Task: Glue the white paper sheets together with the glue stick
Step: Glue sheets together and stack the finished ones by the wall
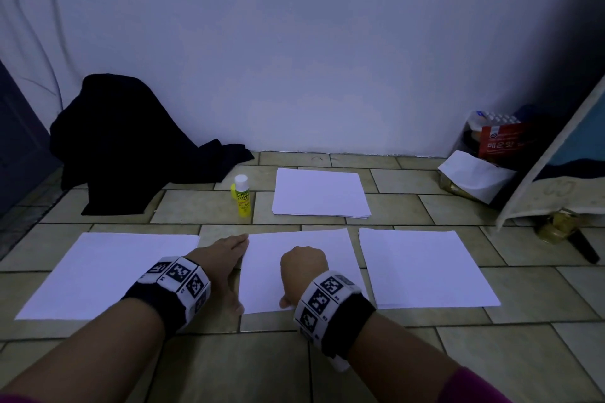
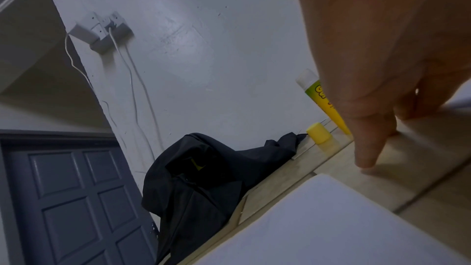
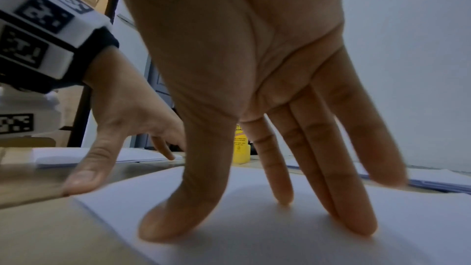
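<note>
Middle sheet (image 1: 304, 271) lay on the tiled floor (image 1: 229, 370) between two others; glue stick (image 1: 242, 196) stood upright beyond, uncapped. Right hand (image 1: 302, 271) pressed it with straight fingertips (image 3: 356, 227); left hand (image 1: 222, 258), fingers extended, touched its left edge, grasping nothing.

Three single white sheets (image 1: 108, 275) (image 1: 301, 239) (image 1: 422, 268) lie flat in a row on the floor. A paper stack (image 1: 319, 191) lies beyond them. The yellow glue stick (image 1: 241, 192) stands upright, uncapped, just left of the stack.

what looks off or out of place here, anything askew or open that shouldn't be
The glue stick stands uncapped, white glue showing; its yellow cap lies loose on the floor tiles beside it. The middle sheet sits slightly askew under both hands. Nothing looks spilled or damaged.
</note>
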Demonstrator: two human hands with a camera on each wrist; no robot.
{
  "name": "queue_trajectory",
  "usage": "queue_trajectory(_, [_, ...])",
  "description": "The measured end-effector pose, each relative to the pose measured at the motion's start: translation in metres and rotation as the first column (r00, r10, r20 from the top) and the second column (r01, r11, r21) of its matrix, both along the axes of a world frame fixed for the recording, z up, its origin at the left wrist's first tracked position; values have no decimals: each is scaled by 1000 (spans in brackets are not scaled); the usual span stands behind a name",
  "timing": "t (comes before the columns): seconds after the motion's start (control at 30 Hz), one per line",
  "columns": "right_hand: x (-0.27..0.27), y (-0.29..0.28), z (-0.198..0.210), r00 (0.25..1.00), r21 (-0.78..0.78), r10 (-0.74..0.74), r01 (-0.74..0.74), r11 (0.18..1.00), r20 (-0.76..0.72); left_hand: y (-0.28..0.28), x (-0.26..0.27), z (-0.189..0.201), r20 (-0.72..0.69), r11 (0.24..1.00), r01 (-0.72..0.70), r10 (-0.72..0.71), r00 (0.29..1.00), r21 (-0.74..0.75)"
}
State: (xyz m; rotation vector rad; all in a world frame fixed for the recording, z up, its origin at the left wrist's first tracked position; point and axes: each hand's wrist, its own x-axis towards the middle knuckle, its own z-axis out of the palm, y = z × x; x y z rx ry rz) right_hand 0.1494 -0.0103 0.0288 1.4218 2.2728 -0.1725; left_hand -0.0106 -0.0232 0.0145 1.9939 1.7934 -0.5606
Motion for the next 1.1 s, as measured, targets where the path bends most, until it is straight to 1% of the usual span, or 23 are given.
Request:
queue_trajectory(0.07, [-2,4,-1,996,-12,-68,67,998,-56,-1,1,0,-4,1000,-10,10,1000,14])
queue_trajectory(0.1, [-3,6,-3,989,-17,-83,82,997,-125,-2,2,-1,-6,1000,-12,13,1000,17])
queue_trajectory(0.13, [-3,7,-7,980,-30,-63,59,998,-188,-2,2,-1,-10,1000,-13,13,1000,17])
queue_trajectory(0.2, [-5,6,-12,947,-127,3,-46,991,-321,-2,4,0,-13,1000,-13,13,1000,18])
queue_trajectory(0.23, [-7,5,-15,939,-174,34,-100,980,-343,-3,4,0,-14,1000,-11,11,1000,17])
queue_trajectory(0.3, [-7,8,-25,953,-204,87,-151,967,-292,-4,4,0,-16,1000,-9,9,1000,15])
queue_trajectory(0.33, [-6,10,-27,962,-203,99,-153,967,-256,-5,3,0,-15,1000,-10,11,1000,13])
queue_trajectory(0.4, [4,18,-28,973,-206,72,-118,971,-217,-5,1,1,-15,1000,-13,13,1000,2])
queue_trajectory(0.5, [33,29,-24,982,-213,-21,-20,977,-188,-5,0,3,-31,1000,-1,1,1000,-8])
queue_trajectory(0.6, [67,40,-24,974,-204,-163,129,970,-160,-6,-3,1,-46,1000,6,-6,999,5])
queue_trajectory(0.67, [79,43,-24,968,-194,-203,173,966,-145,-6,-4,2,-43,1000,2,-1,999,10])
queue_trajectory(0.73, [79,42,-25,971,-178,-201,176,968,-133,-4,2,4,-25,999,-27,27,999,29])
queue_trajectory(0.83, [73,41,-26,977,-144,-183,167,975,-106,-2,20,4,-48,987,-63,71,996,145])
queue_trajectory(0.87, [72,41,-26,977,-142,-185,169,975,-103,-3,24,2,-60,984,-73,84,995,163])
queue_trajectory(0.97, [73,39,-24,975,-140,-199,185,973,-97,-5,23,-3,-56,985,-90,99,994,146])
queue_trajectory(1.1, [70,38,-24,969,-97,-224,214,972,-107,-11,11,0,-70,991,-56,65,995,125])
